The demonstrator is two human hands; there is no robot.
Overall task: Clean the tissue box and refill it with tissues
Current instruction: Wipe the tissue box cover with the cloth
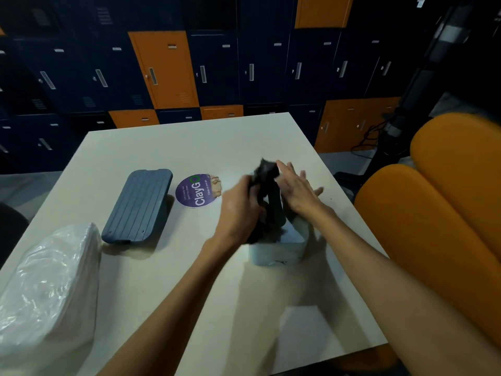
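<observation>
Gripping a dark cloth (267,183), my left hand (240,204) holds it bunched above the open white tissue box (276,252), which stands near the right edge of the table (189,294). The cloth's lower end hangs into the box; I cannot tell what else is inside. My right hand (296,189) is spread, fingers straight, just beside the cloth. The blue-grey lid (138,207) lies toward the left edge, next to a round purple sticker (199,189). A plastic-wrapped tissue pack (46,280) sits at the near left corner.

Beige table (189,294) — lid (138,207), sticker (198,190), tissue pack (46,289), box (276,253).
</observation>
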